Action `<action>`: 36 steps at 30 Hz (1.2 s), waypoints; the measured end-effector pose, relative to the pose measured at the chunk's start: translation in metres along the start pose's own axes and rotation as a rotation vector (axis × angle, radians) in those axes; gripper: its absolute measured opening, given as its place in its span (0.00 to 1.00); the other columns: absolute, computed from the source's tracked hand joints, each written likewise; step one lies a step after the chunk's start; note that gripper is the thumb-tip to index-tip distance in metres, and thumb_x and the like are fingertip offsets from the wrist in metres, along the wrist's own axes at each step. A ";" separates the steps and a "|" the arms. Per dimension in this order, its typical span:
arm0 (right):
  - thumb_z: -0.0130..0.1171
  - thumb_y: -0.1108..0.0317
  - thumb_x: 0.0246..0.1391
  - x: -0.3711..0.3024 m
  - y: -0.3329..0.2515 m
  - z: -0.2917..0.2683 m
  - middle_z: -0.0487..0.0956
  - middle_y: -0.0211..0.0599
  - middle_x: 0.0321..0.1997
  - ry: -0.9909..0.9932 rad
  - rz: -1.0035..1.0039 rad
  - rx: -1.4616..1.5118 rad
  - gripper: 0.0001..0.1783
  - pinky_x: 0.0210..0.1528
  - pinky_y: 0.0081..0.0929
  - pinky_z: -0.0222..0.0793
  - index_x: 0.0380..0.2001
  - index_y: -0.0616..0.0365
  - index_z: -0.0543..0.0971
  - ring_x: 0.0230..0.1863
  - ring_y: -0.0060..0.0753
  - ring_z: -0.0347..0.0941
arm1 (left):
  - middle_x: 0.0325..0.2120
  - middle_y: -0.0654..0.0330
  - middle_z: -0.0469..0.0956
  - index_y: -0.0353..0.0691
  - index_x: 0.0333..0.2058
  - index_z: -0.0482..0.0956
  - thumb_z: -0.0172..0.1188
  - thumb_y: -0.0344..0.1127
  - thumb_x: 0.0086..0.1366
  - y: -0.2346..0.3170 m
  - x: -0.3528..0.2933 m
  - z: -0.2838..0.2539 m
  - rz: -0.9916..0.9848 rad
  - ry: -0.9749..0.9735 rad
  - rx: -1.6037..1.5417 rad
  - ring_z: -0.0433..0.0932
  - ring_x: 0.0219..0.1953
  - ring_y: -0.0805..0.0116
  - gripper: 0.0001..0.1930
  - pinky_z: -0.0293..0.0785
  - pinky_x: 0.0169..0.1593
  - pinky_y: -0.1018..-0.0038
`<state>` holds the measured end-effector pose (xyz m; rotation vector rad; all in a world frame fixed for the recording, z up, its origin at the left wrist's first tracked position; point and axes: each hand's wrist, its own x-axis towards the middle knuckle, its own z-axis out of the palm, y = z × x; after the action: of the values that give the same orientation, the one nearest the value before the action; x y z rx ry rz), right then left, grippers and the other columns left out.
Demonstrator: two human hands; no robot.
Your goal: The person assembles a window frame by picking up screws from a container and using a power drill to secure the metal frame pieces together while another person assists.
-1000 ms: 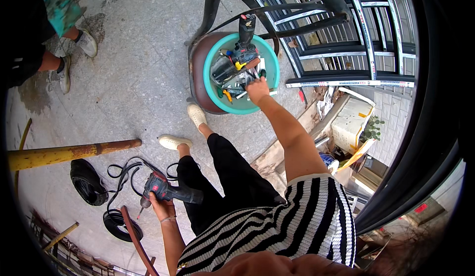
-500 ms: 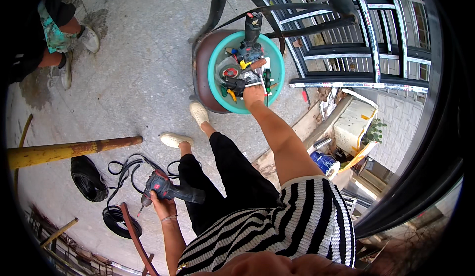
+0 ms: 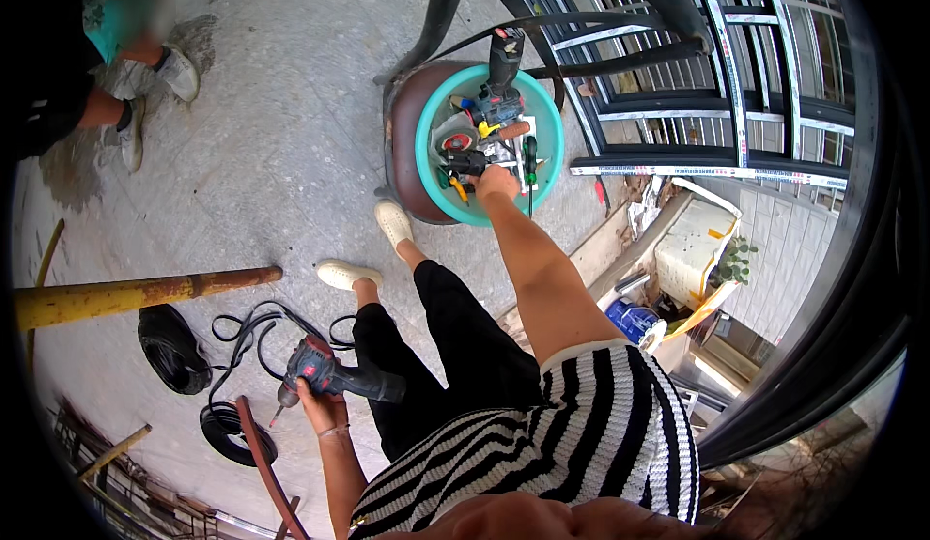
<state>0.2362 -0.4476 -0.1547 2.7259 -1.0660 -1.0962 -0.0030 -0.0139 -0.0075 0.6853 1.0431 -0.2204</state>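
My left hand [image 3: 323, 407] is closed around a dark cordless drill [image 3: 318, 366], whose bit points toward the floor at the lower left. My right hand [image 3: 498, 185] reaches into the near side of a turquoise basin [image 3: 423, 143]. Its fingers are bent among the tools beside a black power tool [image 3: 465, 161]; whatever they grip is too small to make out. Around them lie a green-handled screwdriver [image 3: 530, 160], an orange-handled tool [image 3: 458, 188], a grinder disc [image 3: 456, 142] and a second cordless drill [image 3: 498, 104] with its battery end up.
The basin rests on a brown chair [image 3: 402, 143]. Metal window frames [image 3: 668, 114] lean at the right, near a white foam box [image 3: 693, 249] and blue bucket [image 3: 635, 319]. Black coils [image 3: 172, 349] and a yellow pole [image 3: 145, 291] are at left. Another person's shoes [image 3: 178, 75] stand at upper left.
My right hand has shifted slightly left within the basin, toward the black power tool. My left hand keeps its hold on the drill. The other person's upper body has come further into view.
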 end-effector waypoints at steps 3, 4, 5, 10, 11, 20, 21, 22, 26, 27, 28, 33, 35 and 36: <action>0.69 0.37 0.40 -0.007 -0.009 -0.002 0.83 0.39 0.44 0.006 0.087 0.073 0.32 0.52 0.39 0.67 0.38 0.53 0.83 0.48 0.41 0.79 | 0.52 0.52 0.74 0.37 0.59 0.64 0.53 0.57 0.65 0.000 0.002 -0.001 -0.003 -0.003 -0.017 0.76 0.52 0.53 0.33 0.74 0.55 0.60; 0.69 0.38 0.40 -0.010 -0.012 -0.002 0.83 0.39 0.44 0.004 0.117 0.093 0.31 0.53 0.39 0.65 0.39 0.53 0.83 0.49 0.41 0.78 | 0.52 0.53 0.74 0.37 0.59 0.64 0.54 0.58 0.65 0.000 0.003 -0.003 -0.002 -0.004 -0.019 0.76 0.52 0.53 0.34 0.74 0.55 0.60; 0.70 0.39 0.40 -0.011 -0.015 -0.002 0.83 0.39 0.45 0.002 0.147 0.114 0.31 0.54 0.40 0.63 0.39 0.53 0.82 0.49 0.41 0.78 | 0.52 0.53 0.74 0.38 0.59 0.64 0.54 0.58 0.65 -0.001 0.004 -0.003 0.003 0.001 -0.021 0.76 0.52 0.53 0.34 0.74 0.55 0.60; 0.68 0.53 0.45 -0.004 -0.005 0.014 0.84 0.38 0.41 0.023 0.076 0.108 0.18 0.60 0.41 0.54 0.37 0.50 0.83 0.48 0.40 0.79 | 0.52 0.53 0.74 0.39 0.60 0.64 0.54 0.59 0.64 0.000 0.007 0.003 0.017 0.000 -0.004 0.76 0.51 0.53 0.34 0.74 0.55 0.60; 0.68 0.54 0.45 0.000 -0.003 0.016 0.84 0.38 0.41 0.029 0.072 0.103 0.17 0.60 0.41 0.55 0.37 0.50 0.83 0.48 0.40 0.79 | 0.52 0.53 0.74 0.39 0.60 0.64 0.54 0.59 0.64 0.000 0.007 0.005 0.014 -0.009 0.001 0.76 0.51 0.53 0.34 0.74 0.55 0.59; 0.68 0.60 0.41 0.025 0.015 0.025 0.84 0.40 0.38 0.042 -0.041 0.197 0.14 0.48 0.38 0.71 0.34 0.51 0.84 0.44 0.42 0.80 | 0.55 0.53 0.72 0.38 0.60 0.63 0.55 0.55 0.65 0.002 -0.001 0.009 0.063 -0.006 0.015 0.73 0.55 0.55 0.33 0.68 0.61 0.59; 0.69 0.61 0.39 0.034 0.023 0.028 0.84 0.41 0.37 0.045 -0.076 0.241 0.14 0.45 0.37 0.74 0.32 0.52 0.85 0.42 0.43 0.81 | 0.55 0.53 0.72 0.38 0.60 0.63 0.55 0.55 0.65 0.002 -0.001 0.008 0.061 -0.010 0.012 0.73 0.55 0.55 0.33 0.68 0.61 0.59; 0.69 0.65 0.38 0.044 0.033 0.034 0.84 0.42 0.31 0.103 -0.164 0.301 0.12 0.40 0.34 0.76 0.30 0.55 0.85 0.35 0.42 0.82 | 0.55 0.53 0.72 0.38 0.60 0.63 0.55 0.55 0.65 0.002 -0.001 0.006 0.058 -0.015 0.009 0.73 0.55 0.55 0.33 0.68 0.61 0.59; 0.63 0.67 0.44 0.055 0.063 0.032 0.83 0.43 0.29 0.077 -0.322 0.566 0.07 0.38 0.36 0.77 0.27 0.56 0.84 0.31 0.39 0.81 | 0.56 0.53 0.71 0.40 0.62 0.61 0.57 0.51 0.65 0.009 0.001 0.001 0.027 -0.060 -0.056 0.74 0.55 0.55 0.32 0.70 0.59 0.58; 0.61 0.69 0.45 0.051 0.066 0.030 0.82 0.41 0.27 0.012 -0.306 0.719 0.05 0.35 0.33 0.76 0.26 0.58 0.83 0.29 0.36 0.80 | 0.55 0.53 0.71 0.39 0.61 0.62 0.56 0.53 0.65 0.010 0.000 0.004 0.035 -0.044 -0.034 0.74 0.55 0.55 0.32 0.70 0.59 0.58; 0.60 0.71 0.46 0.041 0.064 0.021 0.82 0.40 0.25 -0.063 -0.299 0.868 0.04 0.32 0.31 0.75 0.26 0.59 0.82 0.27 0.33 0.79 | 0.54 0.53 0.72 0.38 0.60 0.63 0.55 0.55 0.65 0.010 -0.003 0.009 0.053 -0.020 -0.017 0.74 0.54 0.56 0.33 0.70 0.59 0.59; 0.59 0.74 0.51 -0.074 0.032 -0.005 0.79 0.32 0.23 -0.496 -0.473 1.175 0.02 0.27 0.22 0.72 0.29 0.61 0.77 0.23 0.23 0.74 | 0.52 0.55 0.75 0.38 0.58 0.66 0.54 0.61 0.63 0.014 -0.010 0.021 0.056 -0.146 -0.002 0.75 0.52 0.57 0.36 0.68 0.59 0.59; 0.60 0.74 0.53 -0.141 0.005 -0.006 0.79 0.32 0.26 -0.681 -0.657 1.213 0.03 0.28 0.22 0.72 0.32 0.60 0.78 0.25 0.22 0.75 | 0.52 0.55 0.75 0.39 0.58 0.67 0.53 0.65 0.61 0.017 -0.011 0.043 0.053 -0.226 -0.066 0.74 0.52 0.56 0.37 0.68 0.59 0.56; 0.59 0.73 0.56 -0.184 -0.010 -0.020 0.80 0.32 0.28 -0.838 -0.662 1.075 0.02 0.33 0.25 0.75 0.31 0.58 0.77 0.29 0.25 0.77 | 0.52 0.53 0.74 0.40 0.58 0.67 0.52 0.67 0.60 0.002 -0.007 0.036 0.070 -0.211 -0.157 0.74 0.53 0.54 0.39 0.67 0.60 0.55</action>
<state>0.1590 -0.3344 -0.0306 3.6638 -0.9661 -2.5522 0.0207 -0.0357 0.0104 0.5428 0.8236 -0.1450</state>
